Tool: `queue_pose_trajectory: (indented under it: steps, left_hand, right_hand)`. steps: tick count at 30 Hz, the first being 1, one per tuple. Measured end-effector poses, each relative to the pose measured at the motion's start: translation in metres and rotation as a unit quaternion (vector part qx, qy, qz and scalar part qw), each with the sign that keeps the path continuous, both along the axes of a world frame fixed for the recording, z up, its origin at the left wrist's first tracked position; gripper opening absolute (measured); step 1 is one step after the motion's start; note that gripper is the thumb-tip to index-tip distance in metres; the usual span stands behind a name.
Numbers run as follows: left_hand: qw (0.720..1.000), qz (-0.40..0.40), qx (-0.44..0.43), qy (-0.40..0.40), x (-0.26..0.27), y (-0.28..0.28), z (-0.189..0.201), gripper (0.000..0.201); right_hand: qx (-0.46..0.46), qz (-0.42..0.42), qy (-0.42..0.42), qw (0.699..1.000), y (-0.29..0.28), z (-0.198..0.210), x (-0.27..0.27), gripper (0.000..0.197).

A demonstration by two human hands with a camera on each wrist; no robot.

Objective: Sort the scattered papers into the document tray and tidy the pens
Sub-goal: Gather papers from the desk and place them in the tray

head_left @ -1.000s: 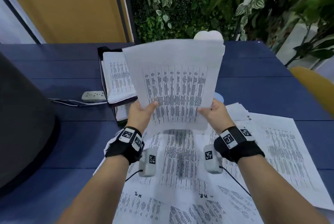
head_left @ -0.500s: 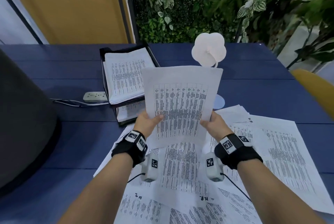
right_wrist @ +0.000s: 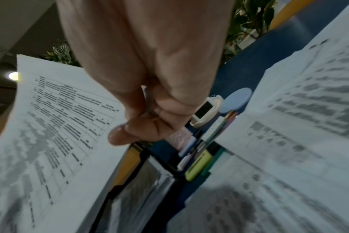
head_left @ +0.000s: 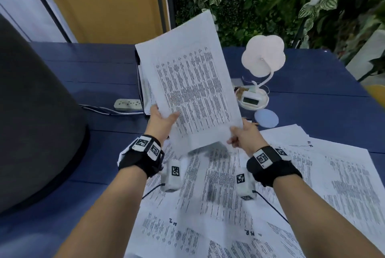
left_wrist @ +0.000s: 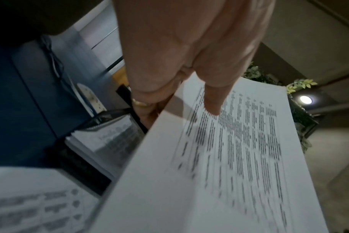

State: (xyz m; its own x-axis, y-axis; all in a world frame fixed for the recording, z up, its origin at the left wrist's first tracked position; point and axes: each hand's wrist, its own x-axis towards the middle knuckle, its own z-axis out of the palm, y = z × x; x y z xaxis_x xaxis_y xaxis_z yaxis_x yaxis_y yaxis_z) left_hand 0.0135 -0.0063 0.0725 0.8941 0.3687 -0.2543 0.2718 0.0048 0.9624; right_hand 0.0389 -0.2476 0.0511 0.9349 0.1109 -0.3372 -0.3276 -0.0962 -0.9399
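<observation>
The left hand (head_left: pixel 161 119) and right hand (head_left: pixel 242 136) are each pinching a lower corner of a thin white printed sheet (head_left: pixel 191 91), thumbs on top, tilting it above the black mesh tray (left_wrist: pixel 102 119) just beyond the left hand. Flat loose papers (head_left: pixel 218 205) are lying under both wrists; plastic pens (right_wrist: pixel 199 164) are lying below the right hand.

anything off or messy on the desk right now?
Yes. Printed sheets lie scattered and overlapping at odd angles across the near side of the blue table. Pens and highlighters lie loose beside the document tray. The held sheet, gripped by left hand and right hand, is tilted.
</observation>
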Motion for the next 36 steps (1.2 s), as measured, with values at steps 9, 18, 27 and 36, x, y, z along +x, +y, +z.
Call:
queue_pose_trajectory:
  steps: [9,18,27,36]
  left_hand:
    - [0.976,-0.044,0.214,0.003,-0.005,0.043,0.002,0.045]
    - [0.940,-0.026,0.339,-0.015,0.041,0.078,0.013,0.046]
    - [0.807,-0.118,0.574,0.070,0.053,0.082,-0.001,0.036]
    - [0.808,-0.141,0.570,0.052,0.041,0.081,-0.021,0.034]
  right_hand:
    - [0.027,-0.024,-0.016,0.999,0.073,0.016,0.048,0.026]
    - [-0.068,-0.054,-0.090,0.992,0.118,0.023,0.094,0.029]
    - [-0.365,0.001,-0.153,0.918,0.116,0.006,0.116,0.039]
    - [-0.364,-0.016,-0.177,0.914,0.103,0.005,0.092,0.031]
